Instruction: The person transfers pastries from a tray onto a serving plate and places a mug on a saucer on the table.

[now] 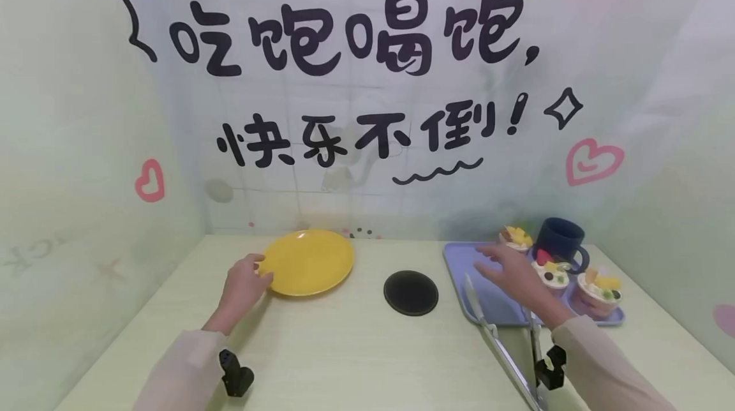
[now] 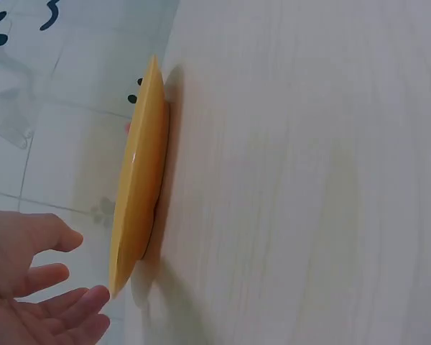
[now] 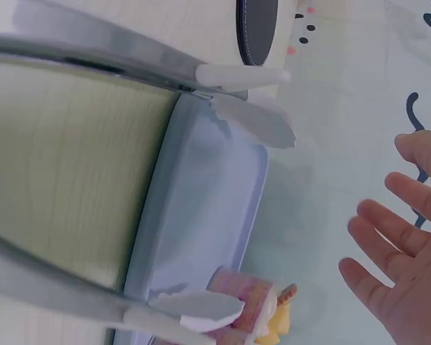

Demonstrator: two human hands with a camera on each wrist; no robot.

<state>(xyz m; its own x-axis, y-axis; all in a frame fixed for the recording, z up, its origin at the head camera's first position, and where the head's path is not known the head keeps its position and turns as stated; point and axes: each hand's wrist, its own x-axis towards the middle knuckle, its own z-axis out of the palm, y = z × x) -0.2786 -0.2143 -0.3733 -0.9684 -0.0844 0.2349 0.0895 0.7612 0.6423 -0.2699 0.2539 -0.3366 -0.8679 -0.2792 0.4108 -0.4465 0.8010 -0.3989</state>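
Note:
My left hand [image 1: 244,286] is at the left rim of a round yellow plate [image 1: 310,263], its fingers loosely bent. Seen edge-on in the left wrist view, the plate [image 2: 140,172] has its rim right beside the fingertips. On the other side, my right hand [image 1: 513,274] hovers over a lavender tray [image 1: 488,306], fingers spread and nothing in them. Below that hand and forearm lie metal tongs [image 1: 505,357] with pale tips, their two arms spread apart; in the right wrist view the tips [image 3: 255,118] reach over the tray's near edge.
Several dessert cups stand on the tray's right part, among them a fruit-topped cup [image 1: 597,293] at the front. Behind them is a dark blue mug [image 1: 559,242]. A round black coaster [image 1: 410,293] lies between plate and tray. A printed backdrop [image 1: 367,207] rises behind the table.

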